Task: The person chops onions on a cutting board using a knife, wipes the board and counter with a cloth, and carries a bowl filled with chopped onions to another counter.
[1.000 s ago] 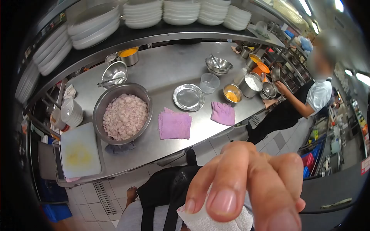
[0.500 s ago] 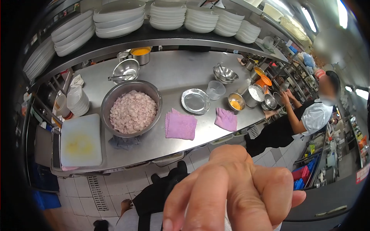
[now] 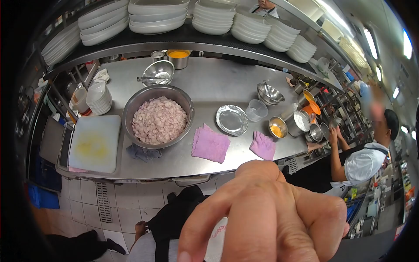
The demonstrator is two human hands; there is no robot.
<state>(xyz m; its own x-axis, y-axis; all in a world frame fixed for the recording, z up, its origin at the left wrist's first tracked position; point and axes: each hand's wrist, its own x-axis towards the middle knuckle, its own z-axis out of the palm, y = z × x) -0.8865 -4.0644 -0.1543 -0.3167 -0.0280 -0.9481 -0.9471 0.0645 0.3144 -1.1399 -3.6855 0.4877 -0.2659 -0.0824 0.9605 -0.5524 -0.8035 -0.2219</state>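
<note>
My right hand [image 3: 266,209] is raised very close to the camera, its fingers bent and apart. Its fingertips mostly run past the bottom edge, and nothing shows in it. Low at my side hangs my left hand [image 3: 140,228], small and partly hidden, so its fingers cannot be made out. Ahead on the steel counter [image 3: 209,87] stands a large metal bowl [image 3: 188,98] full of pale pink chopped meat [image 3: 159,120]. To its right lie a pink cloth [image 3: 211,144] and a second pink cloth [image 3: 262,146], with a foil tray [image 3: 231,120] behind them.
A stained white cutting board [image 3: 96,144] lies left. Stacked white dishes [image 3: 158,15] line the overhead shelf. A clear plastic tub [image 3: 256,110] and metal bowls [image 3: 270,94] stand right. A co-worker [image 3: 364,166] works at the counter's right end. Someone's dark-clad leg [image 3: 78,246] shows at lower left.
The view has shifted, so the counter and dishes appear farther right. My right hand stays raised by the camera. A dark-clad leg shows more fully at lower left.
</note>
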